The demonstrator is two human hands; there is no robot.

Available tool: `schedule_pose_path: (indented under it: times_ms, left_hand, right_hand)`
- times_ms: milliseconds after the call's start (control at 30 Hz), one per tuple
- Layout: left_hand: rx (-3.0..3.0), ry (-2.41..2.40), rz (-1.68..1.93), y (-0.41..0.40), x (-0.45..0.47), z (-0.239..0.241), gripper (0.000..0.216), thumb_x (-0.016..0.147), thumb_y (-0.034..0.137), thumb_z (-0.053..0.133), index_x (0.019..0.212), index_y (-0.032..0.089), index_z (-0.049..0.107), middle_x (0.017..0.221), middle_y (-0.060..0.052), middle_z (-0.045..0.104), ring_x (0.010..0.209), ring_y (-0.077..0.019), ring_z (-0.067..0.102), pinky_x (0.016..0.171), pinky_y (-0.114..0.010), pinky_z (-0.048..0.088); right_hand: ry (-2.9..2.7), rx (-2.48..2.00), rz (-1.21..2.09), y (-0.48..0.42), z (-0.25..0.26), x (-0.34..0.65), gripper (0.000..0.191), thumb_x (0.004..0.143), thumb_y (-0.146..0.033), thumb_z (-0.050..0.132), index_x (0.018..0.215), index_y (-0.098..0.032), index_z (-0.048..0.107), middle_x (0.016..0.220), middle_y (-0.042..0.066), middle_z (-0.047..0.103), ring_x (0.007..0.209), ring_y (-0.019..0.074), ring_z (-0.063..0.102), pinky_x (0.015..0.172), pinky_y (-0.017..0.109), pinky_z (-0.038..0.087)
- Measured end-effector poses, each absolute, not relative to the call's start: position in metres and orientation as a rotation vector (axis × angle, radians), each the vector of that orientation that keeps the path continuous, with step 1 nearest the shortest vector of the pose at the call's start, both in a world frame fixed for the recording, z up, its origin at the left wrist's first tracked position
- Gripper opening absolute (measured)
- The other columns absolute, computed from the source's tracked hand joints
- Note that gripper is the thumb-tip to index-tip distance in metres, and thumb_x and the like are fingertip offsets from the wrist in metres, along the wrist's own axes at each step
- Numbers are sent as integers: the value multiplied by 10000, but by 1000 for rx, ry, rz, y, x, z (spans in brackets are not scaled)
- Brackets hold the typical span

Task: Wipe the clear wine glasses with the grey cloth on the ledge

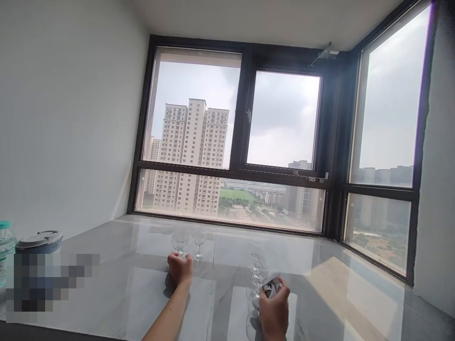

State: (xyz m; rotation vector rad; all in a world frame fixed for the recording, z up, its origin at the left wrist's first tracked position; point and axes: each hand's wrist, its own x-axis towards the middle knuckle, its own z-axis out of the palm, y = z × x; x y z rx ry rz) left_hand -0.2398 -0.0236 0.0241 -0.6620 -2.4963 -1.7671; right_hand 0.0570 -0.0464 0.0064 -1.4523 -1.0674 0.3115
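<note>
Nearby, glossy grey counter (142, 284) below dark-framed window (239, 118); far left, white-lidded tub (40, 243) beside teal-capped clear bottle (4, 245). Well apart from these, nearer stemmed glass (180, 239) just beyond left hand (180, 268), second stemmed glass (199, 242) to its right. Clear glasses (261, 267) beside right hand (274, 308), partly hidden by it. Left fingers curled at nearer glass's foot; cannot tell whether gripping. Right hand closed round crumpled grey cloth (272, 287).

Counter (229, 270) passable midway — left glasses (199, 239), right glasses (262, 268) flanking.
</note>
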Motion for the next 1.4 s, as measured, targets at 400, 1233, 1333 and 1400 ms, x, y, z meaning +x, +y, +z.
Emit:
schedule_pose_path:
  times_ms: [400, 1233, 1333, 1400]
  left_hand:
    - [-770, -2528, -1685, -19, -239, 23, 601, 878, 242, 469, 1403, 179, 184, 1378, -184, 583, 1223, -280, 608, 984, -386, 410]
    - [-870, -2490, -1713, -23, -241, 20, 367, 913, 168, 410, 1277, 208, 386, 1291, -125, 634, 1182, -254, 618, 921, -354, 441]
    - [-875, -2501, -1707, -23, -242, 19, 357, 917, 173, 405, 1271, 221, 391, 1285, -99, 638, 1183, -233, 618, 910, -330, 439]
    - [-875, -2512, -1705, -23, -242, 19, 358, 913, 175, 408, 1268, 224, 398, 1282, -97, 641, 1175, -231, 623, 898, -322, 444]
  right_hand:
    - [-1042, -1556, 286, -56, 16, 54, 642, 800, -486, 470, 1367, -203, 371, 1250, 215, 611, 1099, 379, 628, 777, 425, 492]
    - [-1362, -1542, 313, -56, -28, 64, 443, 738, -448, 503, 1131, -254, 436, 877, 121, 706, 812, 345, 696, 682, 392, 471]
    - [-1321, -1597, 307, -57, -20, 69, 456, 748, -459, 491, 1143, -237, 441, 864, 131, 712, 792, 347, 701, 673, 389, 471]
    - [-1314, -1636, 314, -59, -19, 67, 450, 763, -452, 485, 1149, -225, 445, 860, 137, 715, 780, 343, 704, 657, 382, 475]
